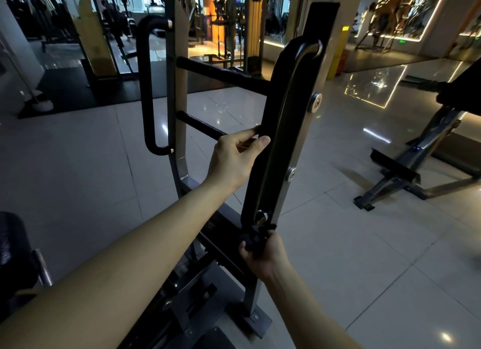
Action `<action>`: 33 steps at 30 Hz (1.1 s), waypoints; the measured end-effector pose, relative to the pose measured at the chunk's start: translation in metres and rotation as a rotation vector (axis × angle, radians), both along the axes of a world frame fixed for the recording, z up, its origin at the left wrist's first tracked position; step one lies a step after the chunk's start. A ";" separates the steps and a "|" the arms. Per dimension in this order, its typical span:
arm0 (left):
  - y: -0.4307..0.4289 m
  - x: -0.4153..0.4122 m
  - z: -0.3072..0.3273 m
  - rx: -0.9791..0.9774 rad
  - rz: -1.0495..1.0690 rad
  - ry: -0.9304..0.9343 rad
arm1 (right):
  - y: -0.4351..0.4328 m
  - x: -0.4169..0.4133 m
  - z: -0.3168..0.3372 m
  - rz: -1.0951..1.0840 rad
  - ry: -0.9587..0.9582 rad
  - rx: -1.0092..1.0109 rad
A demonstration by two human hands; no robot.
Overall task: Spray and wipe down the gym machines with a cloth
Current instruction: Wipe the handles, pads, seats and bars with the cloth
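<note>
A gym machine stands in front of me with a grey steel frame (pixel 179 93) and two upright black arms. My left hand (pixel 235 157) grips the edge of the near right black arm (pixel 279 130) at mid height, thumb on its front face. My right hand (pixel 263 255) holds a dark bunched cloth (pixel 253 240) against the foot of that same arm, just below a round chrome bolt (pixel 261 216). No spray bottle shows in view.
Two black crossbars (pixel 223 74) join the uprights, and a black loop handle (pixel 147 88) sits on the left upright. The machine's base plate (pixel 250 320) rests on glossy tiles. Another bench frame (pixel 416 166) stands at the right; a black pad (pixel 13 244) lies at the lower left.
</note>
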State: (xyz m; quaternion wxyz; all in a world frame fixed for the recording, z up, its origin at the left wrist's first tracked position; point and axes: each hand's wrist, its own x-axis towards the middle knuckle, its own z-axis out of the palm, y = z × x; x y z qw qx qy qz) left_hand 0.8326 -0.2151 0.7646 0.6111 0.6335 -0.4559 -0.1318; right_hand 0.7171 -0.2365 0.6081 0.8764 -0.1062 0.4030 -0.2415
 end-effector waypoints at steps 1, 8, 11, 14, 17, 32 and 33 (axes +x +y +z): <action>0.000 0.000 0.000 0.004 0.000 -0.001 | 0.000 0.006 0.001 -0.021 -0.011 0.015; 0.004 0.001 0.007 0.033 -0.044 0.066 | 0.028 -0.016 0.016 0.069 -0.091 -0.094; 0.016 0.002 0.004 0.052 -0.097 0.134 | 0.029 -0.021 0.008 0.048 0.000 -0.065; 0.031 0.004 -0.009 0.073 -0.051 0.202 | 0.019 -0.009 0.003 0.037 0.019 -0.017; 0.050 0.010 -0.037 0.156 0.076 0.257 | 0.016 0.005 0.008 0.002 -0.012 0.029; 0.090 -0.003 -0.131 0.541 -0.122 0.378 | 0.008 -0.041 0.042 0.520 0.156 -0.473; 0.089 -0.001 -0.134 0.538 -0.063 0.383 | 0.003 -0.041 0.042 0.547 0.205 -0.506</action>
